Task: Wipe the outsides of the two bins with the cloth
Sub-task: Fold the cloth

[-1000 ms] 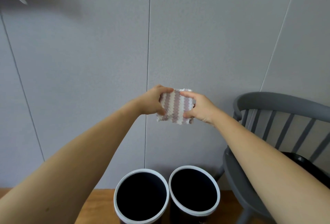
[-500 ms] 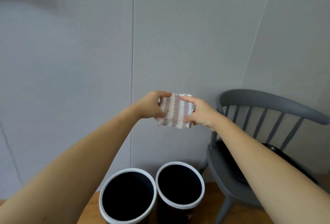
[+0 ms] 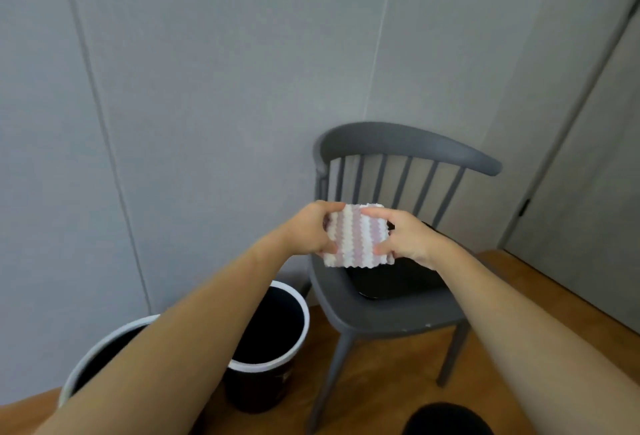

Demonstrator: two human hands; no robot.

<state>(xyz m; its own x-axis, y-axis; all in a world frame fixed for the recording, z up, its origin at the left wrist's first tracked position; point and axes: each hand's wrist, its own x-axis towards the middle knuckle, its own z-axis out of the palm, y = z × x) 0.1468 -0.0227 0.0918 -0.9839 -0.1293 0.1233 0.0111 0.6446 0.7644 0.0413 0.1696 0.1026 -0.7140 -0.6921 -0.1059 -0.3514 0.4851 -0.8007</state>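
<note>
Cloth point(image 3: 358, 235), folded into a small pad with wavy pink, mauve and white stripes, is held up in the air between both hands, over the front of the chair seat. Left hand point(image 3: 310, 232) pinches its left edge, thumb at the lower corner and fingers curled over the top; right hand point(image 3: 405, 235) pinches the right edge the same way, forefinger lying along the top and thumb pressed on the lower right corner. Both forearms reach forward from the bottom of the view. Behind and below the cloth stands a grey chair point(image 3: 398, 316) with a curved spindle back, a flat black object point(image 3: 391, 282) lying on its seat. Down to the left, two bins stand just beside each other on the wooden floor point(image 3: 388, 365): the near bin point(image 3: 104, 344), largely covered by the left forearm, and the far bin point(image 3: 294, 337), dark-walled with a white rim. Grey panelled walls point(image 3: 207, 105) stand behind, and a dark rounded shape point(image 3: 446, 419) sits at the bottom edge
</note>
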